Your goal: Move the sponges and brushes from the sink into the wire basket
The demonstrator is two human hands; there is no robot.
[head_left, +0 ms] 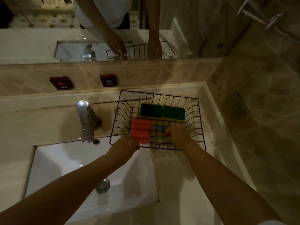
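A black wire basket (201, 125) stands on the counter to the right of the sink. Two green-topped yellow sponges (162, 112) lie side by side at its far end. My left hand (126, 143) holds a ribbed pink sponge (140, 130) over the basket's near left corner. My right hand (178, 135) is inside the basket, its fingers closed on a thin green-handled brush (158, 138) that lies across the bottom. A blue-handled brush (158, 127) lies just beyond it. The white sink (65, 163) holds no sponge or brush.
A chrome tap (86, 120) stands between sink and basket. The drain plug (103, 185) sits in the basin. HOT (61, 83) and COLD (109, 80) labels are on the tiled wall, under a mirror. A tiled side wall with a socket (236, 107) closes the right.
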